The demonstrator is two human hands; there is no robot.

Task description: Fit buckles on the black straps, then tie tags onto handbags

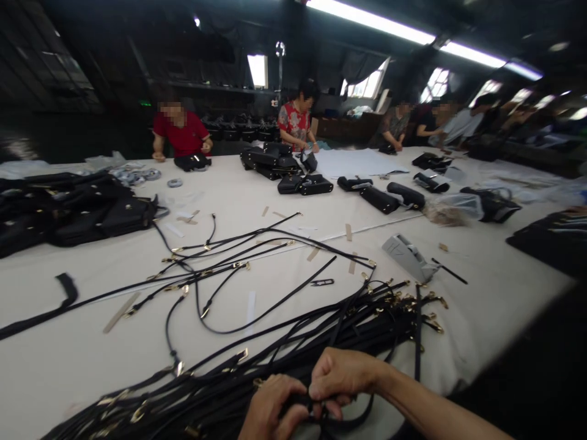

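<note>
My left hand (271, 408) and my right hand (339, 377) meet at the table's near edge, both closed on a thin black strap (316, 408) from a thick bundle of black straps with gold clasps (293, 354). The fingers pinch the strap between them. More loose black straps (229, 263) trail over the white table (68, 354) toward the far left.
A grey tape dispenser (408, 256) sits right of the straps, small black snips (322, 282) lie mid-table. Black bags are piled at left (73, 211) and across the far side (305, 183). Several people work along the far edge.
</note>
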